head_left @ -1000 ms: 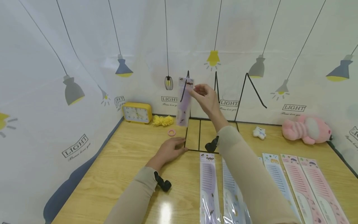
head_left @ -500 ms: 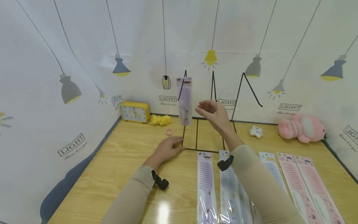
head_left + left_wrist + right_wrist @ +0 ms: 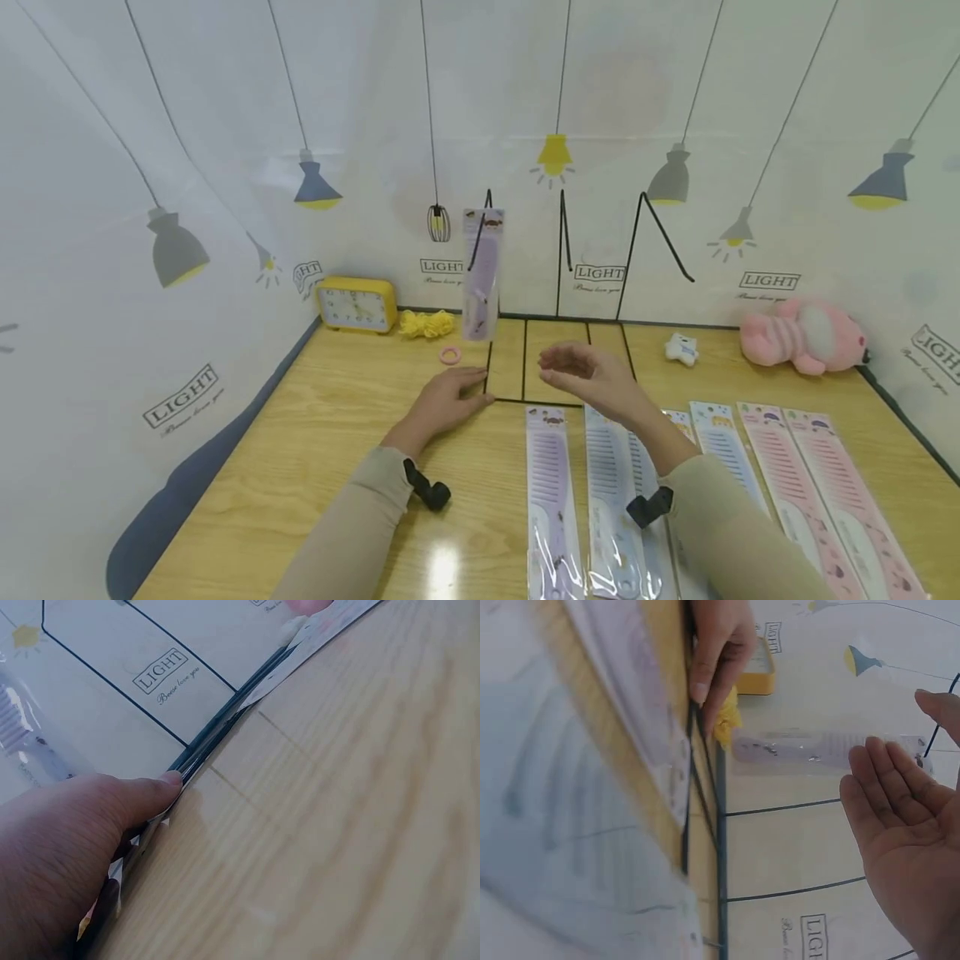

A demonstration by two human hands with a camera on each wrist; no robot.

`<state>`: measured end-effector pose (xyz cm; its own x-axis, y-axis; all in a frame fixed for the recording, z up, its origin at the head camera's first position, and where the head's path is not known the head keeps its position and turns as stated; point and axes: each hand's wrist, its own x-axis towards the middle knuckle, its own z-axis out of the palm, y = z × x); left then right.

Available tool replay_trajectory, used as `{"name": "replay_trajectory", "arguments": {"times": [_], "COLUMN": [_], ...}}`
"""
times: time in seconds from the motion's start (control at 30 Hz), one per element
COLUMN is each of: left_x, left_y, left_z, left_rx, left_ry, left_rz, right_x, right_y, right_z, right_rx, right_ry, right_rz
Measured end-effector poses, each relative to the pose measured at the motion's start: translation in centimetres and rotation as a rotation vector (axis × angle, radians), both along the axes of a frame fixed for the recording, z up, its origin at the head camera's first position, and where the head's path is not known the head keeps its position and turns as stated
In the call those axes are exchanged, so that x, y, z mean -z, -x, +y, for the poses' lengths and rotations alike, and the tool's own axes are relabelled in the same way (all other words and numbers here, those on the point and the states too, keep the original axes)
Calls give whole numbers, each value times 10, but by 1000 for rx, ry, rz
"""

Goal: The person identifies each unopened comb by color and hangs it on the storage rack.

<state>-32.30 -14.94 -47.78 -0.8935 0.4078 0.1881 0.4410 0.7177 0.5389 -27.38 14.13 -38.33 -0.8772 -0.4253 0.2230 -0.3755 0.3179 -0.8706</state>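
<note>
A black wire display rack [image 3: 524, 367] with upright hooks stands on the table against the backdrop. On its left hook hangs a packaged purple comb [image 3: 483, 271]. My left hand [image 3: 442, 402] pinches the front left corner of the rack's base; in the left wrist view the thumb [image 3: 154, 793] rests at the black rod, and the other fingers are hidden. My right hand [image 3: 596, 379] is in the air over the base, fingers relaxed, holding nothing. Nearest below it lie a packaged purple comb [image 3: 551, 483] and a packaged blue comb [image 3: 611, 492].
More packaged combs, blue [image 3: 723, 450] and pink [image 3: 791, 483], lie to the right, partly under my right sleeve. Along the back are a yellow clock [image 3: 356, 305], yellow string [image 3: 427, 324], a pink ring [image 3: 450, 356], a white star [image 3: 681, 349] and a pink plush toy [image 3: 806, 336].
My right hand has let go of the purple comb, which now hangs on the left hook, and has come down and back toward the packages. The left hand has stayed at the rack's corner.
</note>
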Motion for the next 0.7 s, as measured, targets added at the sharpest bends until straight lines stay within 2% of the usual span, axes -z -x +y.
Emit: {"name": "replay_trajectory", "arguments": {"times": [0.17, 0.37, 0.47, 0.57, 0.7], "left_x": [1, 6, 5, 4, 5], "left_y": [-1, -1, 0, 2, 3], "left_z": [1, -3, -3, -2, -1], "left_rx": [-3, -3, -3, 1, 7], "left_ry": [-14, 13, 13, 9, 9], "left_rz": [-1, -4, 1, 1, 0], "right_x": [31, 64, 73, 78, 83], "right_y": [3, 13, 17, 21, 24], "right_z": [11, 19, 23, 28, 30], "right_rx": [-48, -45, -28, -32, -90], "right_ry": [-45, -97, -138, -183, -255], "right_rz": [-45, -64, -2, 105, 247]}}
